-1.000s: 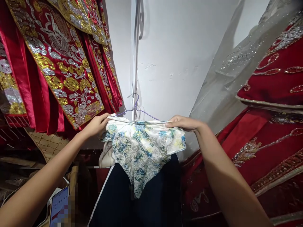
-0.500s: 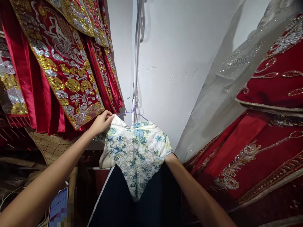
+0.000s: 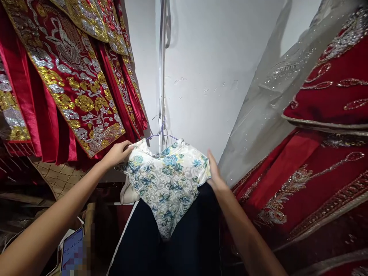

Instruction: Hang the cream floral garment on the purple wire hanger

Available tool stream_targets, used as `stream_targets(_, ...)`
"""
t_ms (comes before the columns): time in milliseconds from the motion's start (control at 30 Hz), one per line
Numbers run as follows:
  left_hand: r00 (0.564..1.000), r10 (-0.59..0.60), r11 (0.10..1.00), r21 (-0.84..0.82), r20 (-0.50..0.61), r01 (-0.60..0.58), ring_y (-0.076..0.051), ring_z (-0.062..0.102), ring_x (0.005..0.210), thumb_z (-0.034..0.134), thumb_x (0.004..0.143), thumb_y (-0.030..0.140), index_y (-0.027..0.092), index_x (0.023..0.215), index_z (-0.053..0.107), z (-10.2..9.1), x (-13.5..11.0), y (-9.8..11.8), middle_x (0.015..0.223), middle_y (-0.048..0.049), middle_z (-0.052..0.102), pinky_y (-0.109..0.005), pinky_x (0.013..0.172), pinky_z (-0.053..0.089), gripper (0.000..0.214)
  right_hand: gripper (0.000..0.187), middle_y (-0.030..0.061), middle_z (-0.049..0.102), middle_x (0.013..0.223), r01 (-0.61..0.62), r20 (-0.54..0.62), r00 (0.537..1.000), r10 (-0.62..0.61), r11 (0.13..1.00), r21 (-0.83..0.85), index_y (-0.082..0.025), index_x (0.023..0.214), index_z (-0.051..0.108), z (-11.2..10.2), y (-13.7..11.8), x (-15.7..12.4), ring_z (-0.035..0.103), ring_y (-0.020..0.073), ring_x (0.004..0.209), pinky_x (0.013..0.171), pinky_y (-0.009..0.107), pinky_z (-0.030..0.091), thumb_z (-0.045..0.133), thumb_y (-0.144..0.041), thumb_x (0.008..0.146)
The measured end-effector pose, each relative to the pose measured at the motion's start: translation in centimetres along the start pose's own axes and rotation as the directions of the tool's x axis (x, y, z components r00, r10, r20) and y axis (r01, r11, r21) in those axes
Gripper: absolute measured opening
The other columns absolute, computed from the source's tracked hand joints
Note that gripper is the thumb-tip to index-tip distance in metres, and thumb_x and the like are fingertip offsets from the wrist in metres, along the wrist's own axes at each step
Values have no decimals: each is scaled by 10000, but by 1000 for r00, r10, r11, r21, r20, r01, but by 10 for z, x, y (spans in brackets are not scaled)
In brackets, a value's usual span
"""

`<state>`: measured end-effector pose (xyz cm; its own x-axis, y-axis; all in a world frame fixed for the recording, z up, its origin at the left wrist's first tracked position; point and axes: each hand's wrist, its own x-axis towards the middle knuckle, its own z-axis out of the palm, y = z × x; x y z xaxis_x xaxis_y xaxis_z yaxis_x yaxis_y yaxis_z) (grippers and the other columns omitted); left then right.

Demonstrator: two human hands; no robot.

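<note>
A white short-sleeved blouse point(image 3: 169, 184) with blue and yellow flowers and a pointed hem hangs on a thin purple wire hanger point(image 3: 162, 132). At its left shoulder my left hand point(image 3: 117, 152) is closed, pinching the cloth between thumb and fingers. My right hand point(image 3: 216, 174) is against the right sleeve, gripping its outer edge. One finger of it points up along the sleeve, slightly blurred, and the others are partly hidden. The blouse hangs in front of dark trousers point(image 3: 169, 257).
Red garments with gold and silver sequins point(image 3: 83, 96) hang at the left. Red beaded garments point(image 3: 310, 172) and a sheer white veil point(image 3: 258, 115) hang at the right. A metal pole point(image 3: 161, 57) runs up the white wall. A phone point(image 3: 71, 247) stands at the lower left.
My right hand has come out from under the sleeve to its outer edge. My left hand has slid slightly left and down along the shoulder, and the blouse neckline sits wider.
</note>
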<state>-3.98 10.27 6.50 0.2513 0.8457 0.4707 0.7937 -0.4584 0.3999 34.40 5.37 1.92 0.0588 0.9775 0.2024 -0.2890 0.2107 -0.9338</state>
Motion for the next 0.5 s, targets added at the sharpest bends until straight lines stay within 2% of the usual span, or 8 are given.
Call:
stream_targets(100, 997, -35, 999, -1, -65, 35, -218, 634, 765, 477, 908, 496, 167, 916, 672, -2, -8, -15, 838, -51, 712, -288, 722, 449, 383, 426, 90, 764, 888, -46, 105, 993, 50, 998, -44, -183, 937, 730, -6, -23, -8, 704, 307, 987, 827, 398, 574, 691, -574, 772)
stream_targets(167, 986, -22, 1000, -2, -163, 22, -223, 635, 814, 487, 906, 451, 165, 925, 678, -1, -4, -8, 869, -61, 712, -305, 775, 464, 344, 381, 77, 763, 903, -7, 103, 995, 12, 998, -55, -179, 954, 724, -2, -36, -11, 708, 292, 969, 795, 359, 576, 744, -506, 760)
stream_targets(267, 940, 87, 996, 15, -330, -87, -241, 616, 989, 494, 914, 384, 169, 965, 685, 0, 5, 23, 1010, -88, 686, -353, 928, 453, 292, 392, 72, 758, 894, 90, -66, 994, -87, 995, 33, -168, 957, 708, 10, -49, -15, 716, 282, 930, 760, 345, 583, 764, -494, 747)
stream_targets(333, 909, 155, 986, 5, -387, -166, -240, 587, 1080, 494, 925, 356, 179, 1015, 686, -2, 7, 49, 1094, -95, 652, -378, 994, 433, 276, 400, 75, 753, 894, 146, -173, 977, -128, 985, 92, -162, 958, 698, 18, -52, -18, 719, 274, 918, 761, 346, 589, 764, -494, 746)
stream_targets(400, 907, 196, 972, -45, -374, -229, -229, 578, 1107, 495, 938, 344, 193, 1060, 686, -7, 5, 76, 1129, -89, 635, -386, 1008, 436, 272, 400, 82, 748, 921, 178, -216, 965, -148, 975, 132, -159, 980, 689, 26, -53, -21, 718, 263, 929, 779, 345, 592, 746, -492, 767)
stream_targets(500, 926, 233, 949, -140, -298, -284, -222, 578, 1123, 495, 952, 354, 211, 1104, 688, -16, -4, 108, 1152, -80, 634, -397, 1024, 432, 284, 389, 87, 741, 967, 188, -247, 959, -140, 965, 182, -160, 1016, 676, 37, -53, -20, 713, 252, 948, 796, 350, 595, 710, -485, 804)
